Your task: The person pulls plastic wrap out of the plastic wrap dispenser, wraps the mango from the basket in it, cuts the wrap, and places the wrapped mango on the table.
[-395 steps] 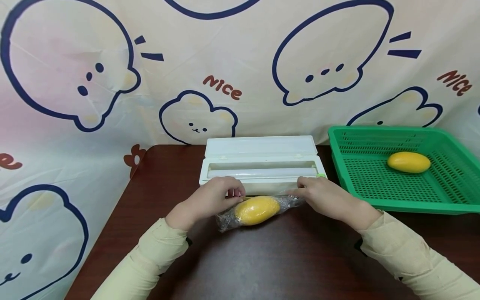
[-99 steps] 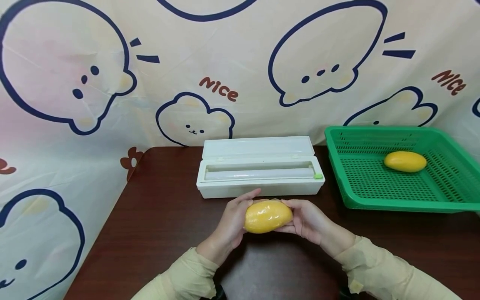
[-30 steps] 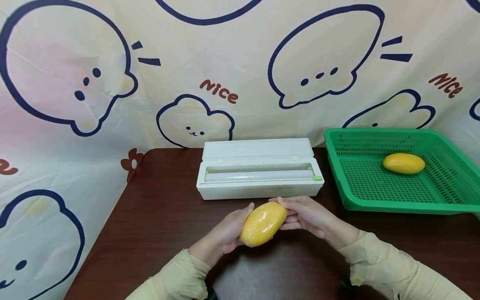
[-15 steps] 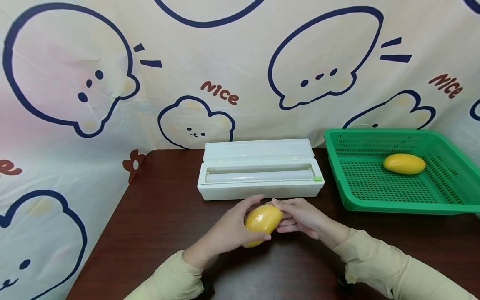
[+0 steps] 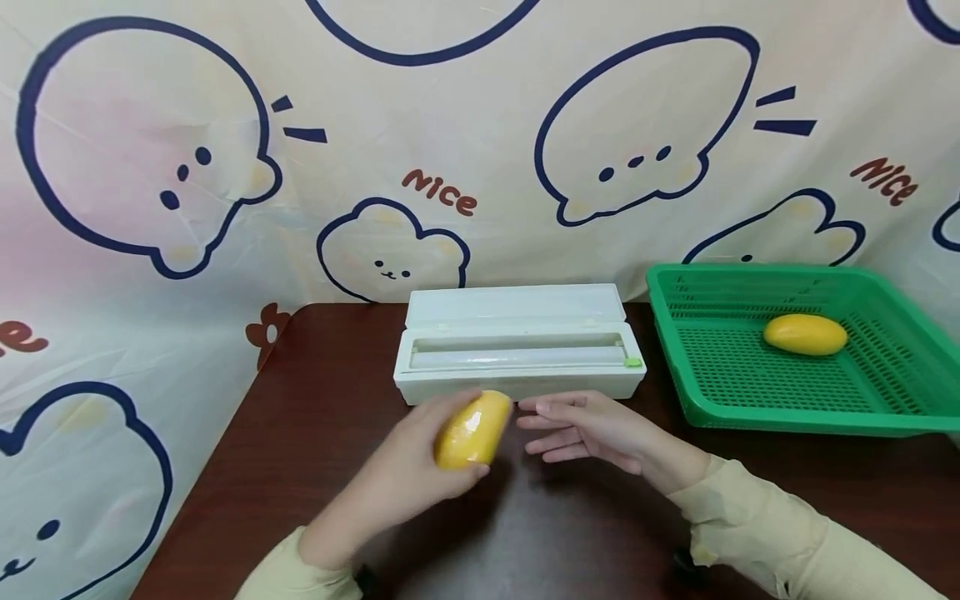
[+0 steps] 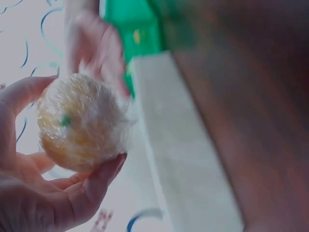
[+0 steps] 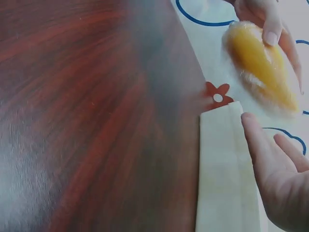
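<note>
Left hand (image 5: 408, 462) clasps my film-wrapped yellow oval fruit (image 5: 471, 431), seemingly finished. Right hand (image 5: 596, 429) spread; second yellow oval fruit (image 5: 806, 335) looks unwrapped.

White box (image 5: 517, 332), green basket (image 5: 810, 422) on brown table (image 5: 300, 417)

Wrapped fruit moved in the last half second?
Yes, the wrapped fruit shifted left against the box in the head view, held by the left hand.
</note>
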Motion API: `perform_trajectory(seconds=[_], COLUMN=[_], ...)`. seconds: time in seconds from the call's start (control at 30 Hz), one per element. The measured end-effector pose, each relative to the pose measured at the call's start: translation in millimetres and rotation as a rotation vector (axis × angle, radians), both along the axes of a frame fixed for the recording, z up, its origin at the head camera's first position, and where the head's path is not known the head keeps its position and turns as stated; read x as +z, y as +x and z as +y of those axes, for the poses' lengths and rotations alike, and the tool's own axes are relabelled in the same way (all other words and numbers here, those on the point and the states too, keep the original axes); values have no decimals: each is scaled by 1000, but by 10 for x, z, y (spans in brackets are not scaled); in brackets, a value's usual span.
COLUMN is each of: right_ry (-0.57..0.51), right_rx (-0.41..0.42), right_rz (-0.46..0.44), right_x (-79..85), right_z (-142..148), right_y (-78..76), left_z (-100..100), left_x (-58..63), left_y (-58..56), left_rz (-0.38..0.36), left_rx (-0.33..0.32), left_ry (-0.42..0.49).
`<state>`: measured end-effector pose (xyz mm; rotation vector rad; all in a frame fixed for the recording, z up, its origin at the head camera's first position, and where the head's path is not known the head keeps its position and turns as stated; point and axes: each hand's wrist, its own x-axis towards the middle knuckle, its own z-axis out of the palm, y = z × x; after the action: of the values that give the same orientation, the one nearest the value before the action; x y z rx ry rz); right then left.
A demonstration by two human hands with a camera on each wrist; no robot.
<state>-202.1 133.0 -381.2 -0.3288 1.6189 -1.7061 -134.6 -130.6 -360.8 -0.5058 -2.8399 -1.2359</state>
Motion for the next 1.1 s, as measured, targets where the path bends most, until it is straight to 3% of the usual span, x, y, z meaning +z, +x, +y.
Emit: perform_trajectory(seconds=[0.17, 0.27, 0.33, 0.43, 0.53, 0.7, 0.8, 1.1], right_ry=[6, 24, 34, 57, 79, 104, 116, 163], right_rx=[11, 8, 6, -1, -10, -22, -30, -45], right_rz=[77, 116, 134, 165, 199, 227, 221, 214], right_x=[57, 61, 61, 58, 59, 41, 17, -13], right_z=[126, 185, 218, 253, 278, 300, 312, 387], right_y=[13, 20, 22, 15, 7, -11, -18, -30], left_z=[-460, -746, -922, -1139, -1291, -1386, -1365, -1320], left_x=[246, 336, 331, 204, -18, -324, -391, -438], left_y=[-62, -185, -299, -487, -665, -858, -916, -1002], left_rz=[-44, -97, -121, -150, -199, -317, -347, -379], left_rx=[125, 218, 274, 334, 363, 382, 385, 340], left_ry=[-12, -9, -22, -48, -83, -120, -121, -146])
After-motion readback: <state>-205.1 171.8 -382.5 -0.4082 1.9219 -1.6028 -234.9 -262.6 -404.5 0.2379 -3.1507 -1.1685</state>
